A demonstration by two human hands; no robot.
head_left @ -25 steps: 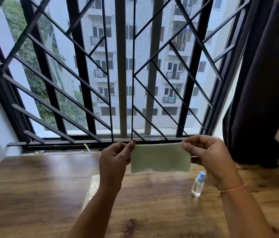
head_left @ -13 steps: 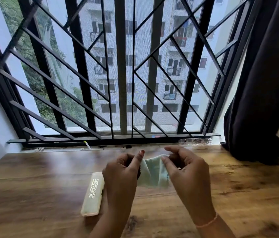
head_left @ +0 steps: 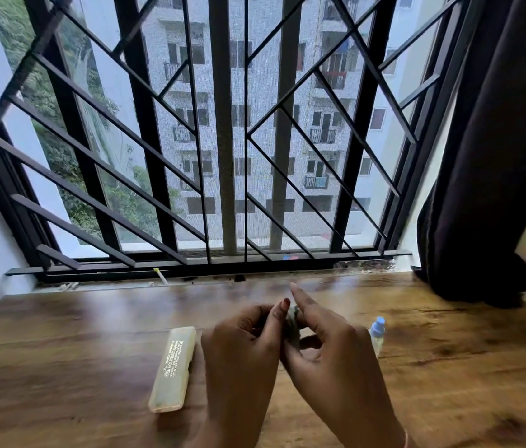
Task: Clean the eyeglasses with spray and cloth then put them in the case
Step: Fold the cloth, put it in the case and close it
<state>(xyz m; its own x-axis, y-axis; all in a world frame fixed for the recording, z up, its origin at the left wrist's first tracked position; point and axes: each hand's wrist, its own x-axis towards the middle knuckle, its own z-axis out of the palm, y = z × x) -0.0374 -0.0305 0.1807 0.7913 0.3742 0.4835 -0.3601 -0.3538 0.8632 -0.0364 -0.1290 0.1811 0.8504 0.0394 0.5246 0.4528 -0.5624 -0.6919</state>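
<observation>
- The cloth [head_left: 293, 321] is bunched small between the two hands, above the table [head_left: 61, 350] — only a crumpled pale-green edge is shown.
- It is pinched by the left hand [head_left: 242, 341], fingers curled; it is gripped too by the right hand [head_left: 333, 344], forefinger held out straight.
- A flat, clean pad should probably be folded before any lens is wiped.
- The eyeglasses are nowhere seen — perhaps inside the shut case [head_left: 172, 368]; that cannot be told.
- The spray bottle [head_left: 377, 333] is half hidden behind the right hand.

A wooden table [head_left: 61, 367] faces a barred window [head_left: 223, 140], dark curtain [head_left: 497, 156] at right.
</observation>
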